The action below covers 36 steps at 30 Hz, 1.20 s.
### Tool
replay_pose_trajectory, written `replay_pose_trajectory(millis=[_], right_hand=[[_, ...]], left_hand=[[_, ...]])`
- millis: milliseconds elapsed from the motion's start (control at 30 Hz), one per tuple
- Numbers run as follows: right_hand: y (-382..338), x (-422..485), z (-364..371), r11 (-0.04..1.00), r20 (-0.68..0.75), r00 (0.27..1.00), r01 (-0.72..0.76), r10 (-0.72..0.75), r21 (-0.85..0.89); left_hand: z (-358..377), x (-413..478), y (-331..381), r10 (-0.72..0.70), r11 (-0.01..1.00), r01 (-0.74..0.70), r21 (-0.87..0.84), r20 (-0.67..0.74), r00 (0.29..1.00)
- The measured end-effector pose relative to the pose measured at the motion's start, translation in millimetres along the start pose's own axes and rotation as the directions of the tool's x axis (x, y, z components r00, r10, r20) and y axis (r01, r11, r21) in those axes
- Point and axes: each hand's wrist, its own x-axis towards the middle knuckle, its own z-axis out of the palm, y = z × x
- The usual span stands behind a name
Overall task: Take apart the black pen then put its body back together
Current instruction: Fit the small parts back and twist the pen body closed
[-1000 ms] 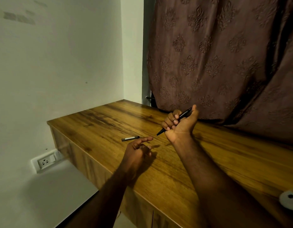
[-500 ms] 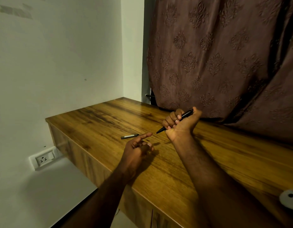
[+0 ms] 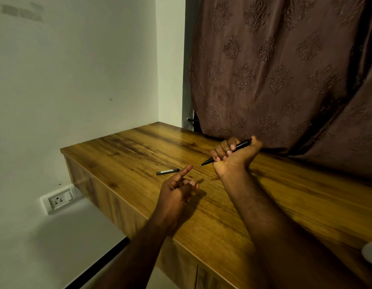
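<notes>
My right hand [image 3: 235, 155] is raised above the wooden table [image 3: 285, 205], fist closed around the black pen [image 3: 241, 146]. The pen slants, its tip pointing down-left and its back end sticking out past my thumb. A short black pen cap [image 3: 168, 171] lies flat on the table to the left. My left hand [image 3: 177, 188] hovers just this side of the cap, index finger stretched out toward the pen tip, other fingers curled, nothing in it. A gap remains between that fingertip and the pen tip.
A brown patterned curtain [image 3: 274, 69] hangs behind the table. The white wall has a socket [image 3: 59, 200] below the table's left edge. A white object [image 3: 371, 252] sits at the table's right edge, cut off by the frame.
Both hands stay almost where they were. The right hand's grip on the pen shifts slightly, and the left index finger points a little more toward the pen tip.
</notes>
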Motion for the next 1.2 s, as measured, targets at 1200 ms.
replay_pose_trajectory(millis=[1200], right_hand=[[11.6,-10.1,6.2,0.998,0.021,1.0,0.017,-0.015,-0.066]], left_hand=[[-2.3,-2.6,-3.2,-0.021,0.998,0.021,-0.064,-0.005,1.0]])
